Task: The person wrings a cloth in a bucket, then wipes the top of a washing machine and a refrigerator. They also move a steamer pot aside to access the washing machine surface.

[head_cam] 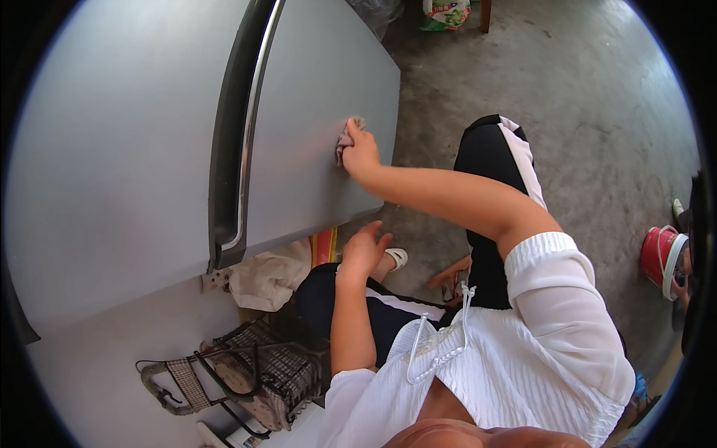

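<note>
A crumpled greyish-pink cloth (343, 144) is pressed flat against the silver-grey door (311, 112) of what looks like a refrigerator. My right hand (361, 154) grips it, near the door's outer edge. My left hand (363, 249) hangs just off the door's lower edge, fingers apart and nothing in it. A dark recessed handle with a chrome strip (250, 123) runs between this door panel and a second grey panel (129, 140). Part of the cloth is hidden under my right fingers.
Below the door are a white sack (263, 280), a red-and-yellow box (323, 246) and a wall socket (212, 281). A plaid folding cart (269, 369) leans at lower left. Another person's hand (681, 292) is by a red bucket (655, 255). A printed bag (446, 14) lies at the top.
</note>
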`<state>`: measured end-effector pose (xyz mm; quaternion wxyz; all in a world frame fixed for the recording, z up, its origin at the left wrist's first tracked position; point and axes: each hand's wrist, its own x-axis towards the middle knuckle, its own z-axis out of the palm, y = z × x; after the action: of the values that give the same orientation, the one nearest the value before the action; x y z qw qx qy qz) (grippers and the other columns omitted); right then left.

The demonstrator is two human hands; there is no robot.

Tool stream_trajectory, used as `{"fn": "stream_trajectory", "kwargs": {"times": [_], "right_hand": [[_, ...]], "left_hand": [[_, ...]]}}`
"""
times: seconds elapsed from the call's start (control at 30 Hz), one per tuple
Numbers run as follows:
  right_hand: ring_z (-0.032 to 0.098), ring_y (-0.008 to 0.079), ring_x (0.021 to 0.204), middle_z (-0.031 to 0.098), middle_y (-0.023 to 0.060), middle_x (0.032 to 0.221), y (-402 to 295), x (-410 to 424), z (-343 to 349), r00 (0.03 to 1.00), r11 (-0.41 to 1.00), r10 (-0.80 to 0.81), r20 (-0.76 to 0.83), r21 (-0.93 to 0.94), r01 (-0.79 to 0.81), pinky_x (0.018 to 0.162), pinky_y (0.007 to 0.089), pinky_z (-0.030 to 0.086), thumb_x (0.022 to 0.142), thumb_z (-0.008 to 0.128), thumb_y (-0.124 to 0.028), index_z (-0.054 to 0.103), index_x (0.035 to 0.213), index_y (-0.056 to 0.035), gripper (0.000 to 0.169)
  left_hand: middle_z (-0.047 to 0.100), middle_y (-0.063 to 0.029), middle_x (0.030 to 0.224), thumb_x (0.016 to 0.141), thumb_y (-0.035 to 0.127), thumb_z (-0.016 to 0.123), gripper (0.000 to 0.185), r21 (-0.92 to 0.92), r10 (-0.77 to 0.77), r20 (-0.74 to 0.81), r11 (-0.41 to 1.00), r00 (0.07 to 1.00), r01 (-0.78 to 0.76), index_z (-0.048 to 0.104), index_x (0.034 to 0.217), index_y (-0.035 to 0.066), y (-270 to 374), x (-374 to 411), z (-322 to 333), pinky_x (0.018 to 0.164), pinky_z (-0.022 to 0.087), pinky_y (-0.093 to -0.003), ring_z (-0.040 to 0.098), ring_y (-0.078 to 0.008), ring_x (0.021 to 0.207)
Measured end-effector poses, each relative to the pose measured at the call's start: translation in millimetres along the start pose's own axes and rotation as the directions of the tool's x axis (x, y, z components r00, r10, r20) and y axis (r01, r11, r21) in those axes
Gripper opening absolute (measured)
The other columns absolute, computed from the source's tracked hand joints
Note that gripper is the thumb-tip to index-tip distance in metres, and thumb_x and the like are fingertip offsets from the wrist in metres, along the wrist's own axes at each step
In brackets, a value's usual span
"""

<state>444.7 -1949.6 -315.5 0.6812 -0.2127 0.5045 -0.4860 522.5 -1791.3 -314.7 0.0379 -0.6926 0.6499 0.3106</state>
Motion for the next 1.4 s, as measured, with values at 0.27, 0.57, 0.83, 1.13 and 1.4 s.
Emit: {"fn": "stream_trajectory", "kwargs": {"times": [0.27, 0.57, 0.83, 1.13, 1.4], "right_hand": [[0.058, 0.0251, 0.068, 0.056, 0.0132, 0.090, 16.0, 6.1, -5.1, 0.988, 0.979, -0.156, -0.007, -0.130, 0.154, 0.059, 0.0335, 0.048, 0.094, 0.045, -0.021, 0.052, 0.087, 0.0035, 0.027], [0.056, 0.0188, 0.082, 0.052, 0.0101, 0.111, -13.9, 1.1, -0.4, 0.994, 0.990, 0.098, -0.039, -0.096, -0.102, 0.066, 0.0316, 0.048, 0.093, 0.042, -0.013, 0.052, 0.120, -0.0099, 0.029], [0.054, 0.0182, 0.057, 0.057, 0.0067, 0.073, 13.9, 22.1, -1.9, 0.999, 1.000, -0.014, -0.036, -0.013, 0.014, 0.048, 0.0306, 0.042, 0.097, 0.035, -0.021, 0.049, 0.083, -0.0026, 0.027], [0.049, 0.0319, 0.100, 0.050, 0.0144, 0.113, 44.5, -0.1, 4.1, 0.798, 0.563, -0.597, 0.081, -0.667, 0.488, 0.082, 0.0411, 0.044, 0.088, 0.039, -0.007, 0.047, 0.109, -0.0041, 0.023], [0.049, 0.0391, 0.099, 0.046, 0.0240, 0.108, 48.7, -11.6, 10.3, 0.992, 0.873, -0.072, 0.102, -0.475, 0.112, 0.085, 0.0448, 0.041, 0.076, 0.044, 0.000, 0.039, 0.103, 0.0018, 0.027]], "left_hand": [[0.063, -0.0183, 0.099, 0.082, 0.027, 0.062, 0.041, 0.057, 0.044, 0.010, 0.997, 0.999, -0.044, 0.056, 0.117, 0.006, 6.6, -0.6, 8.0, 0.078, 0.048, -0.0390, 0.061, -0.0322, 0.091], [0.060, -0.0198, 0.104, 0.082, 0.030, 0.059, 0.041, 0.011, 0.079, 0.002, 0.997, 0.997, -0.079, 0.055, 0.114, 0.005, 5.5, -5.4, 6.7, 0.081, 0.046, -0.0428, 0.057, -0.0359, 0.096], [0.060, -0.0196, 0.103, 0.084, 0.029, 0.058, 0.040, 0.040, 0.145, -0.007, 0.989, 0.989, -0.145, 0.054, 0.114, 0.003, 9.5, -6.7, 10.0, 0.081, 0.046, -0.0425, 0.057, -0.0368, 0.095], [0.061, -0.0184, 0.107, 0.082, 0.032, 0.060, 0.043, 0.031, 0.093, 0.046, 0.995, 0.995, -0.095, 0.056, 0.115, 0.004, 13.7, -9.4, 8.4, 0.083, 0.046, -0.0408, 0.057, -0.0344, 0.099], [0.060, -0.0198, 0.107, 0.083, 0.030, 0.059, 0.041, 0.069, 0.055, 0.054, 0.996, 0.997, -0.058, 0.057, 0.114, 0.003, -1.1, -6.5, 17.2, 0.084, 0.045, -0.0422, 0.057, -0.0358, 0.099]]}}
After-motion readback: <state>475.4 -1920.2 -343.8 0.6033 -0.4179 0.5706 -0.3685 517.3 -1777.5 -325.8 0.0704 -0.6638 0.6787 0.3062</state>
